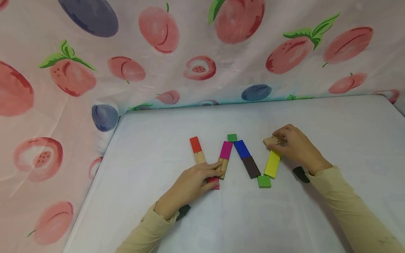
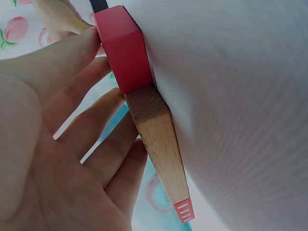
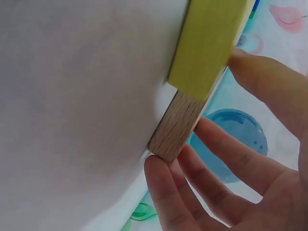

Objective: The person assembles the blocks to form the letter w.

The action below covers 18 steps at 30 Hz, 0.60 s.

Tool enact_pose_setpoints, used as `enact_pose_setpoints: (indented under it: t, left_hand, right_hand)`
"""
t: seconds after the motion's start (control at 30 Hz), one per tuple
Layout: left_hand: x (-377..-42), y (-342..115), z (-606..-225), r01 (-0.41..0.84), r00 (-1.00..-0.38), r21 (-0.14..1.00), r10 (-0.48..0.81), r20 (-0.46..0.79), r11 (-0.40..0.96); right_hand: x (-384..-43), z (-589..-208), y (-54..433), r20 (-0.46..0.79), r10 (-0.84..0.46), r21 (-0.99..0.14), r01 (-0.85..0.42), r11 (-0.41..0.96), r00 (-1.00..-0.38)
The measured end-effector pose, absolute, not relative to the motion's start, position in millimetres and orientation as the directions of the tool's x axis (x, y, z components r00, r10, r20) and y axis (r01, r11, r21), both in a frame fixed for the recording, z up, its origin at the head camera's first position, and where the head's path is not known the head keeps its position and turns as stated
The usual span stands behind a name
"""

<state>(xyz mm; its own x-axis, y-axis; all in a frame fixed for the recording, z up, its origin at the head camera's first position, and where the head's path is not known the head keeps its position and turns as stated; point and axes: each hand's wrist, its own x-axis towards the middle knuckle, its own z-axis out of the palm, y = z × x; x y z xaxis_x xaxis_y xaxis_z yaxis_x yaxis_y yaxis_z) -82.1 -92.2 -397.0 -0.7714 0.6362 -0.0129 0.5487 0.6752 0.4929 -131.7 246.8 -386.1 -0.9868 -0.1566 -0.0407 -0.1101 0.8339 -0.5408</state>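
Note:
In the head view, my left hand (image 1: 190, 182) lies over the lower left blocks. Its fingertips touch a plain wooden block (image 1: 223, 167) and a red-pink block (image 1: 215, 187); the left wrist view shows its thumb against the red-pink block (image 2: 126, 53), which meets a wooden block (image 2: 161, 149). At the right end of the zigzag row, my right hand (image 1: 295, 146) grips a plain wooden block (image 1: 269, 141) at the top of a yellow block (image 1: 272, 164). In the right wrist view, fingers curl about that wooden block's (image 3: 175, 125) end while the thumb touches the yellow block's edge.
An orange-red block (image 1: 195, 144) and a wooden block (image 1: 199, 157) slant at far left. A magenta block (image 1: 226, 150), blue block (image 1: 242, 149), dark brown block (image 1: 251, 167) and two green blocks (image 1: 232, 137) continue the zigzag on the white table (image 1: 152, 140). Fruit-print cloth (image 1: 196, 45) hangs behind.

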Motion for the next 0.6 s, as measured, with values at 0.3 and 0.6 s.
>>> enact_pose_setpoints:
  t: [0.3, 0.6]
  left_hand:
    - [-81, -93, -398, 0.563, -0.763, 0.499, 0.646, 0.007, 0.659]
    - [-80, -93, -396, 0.559, -0.765, 0.51, 0.644, 0.012, 0.654]
  right_hand:
    - [-137, -385, 245, -0.06, -0.129, -0.531, -0.078, 0.844, -0.99]
    - [-142, -383, 247, -0.088, -0.118, -0.541, -0.052, 0.839, -0.989]
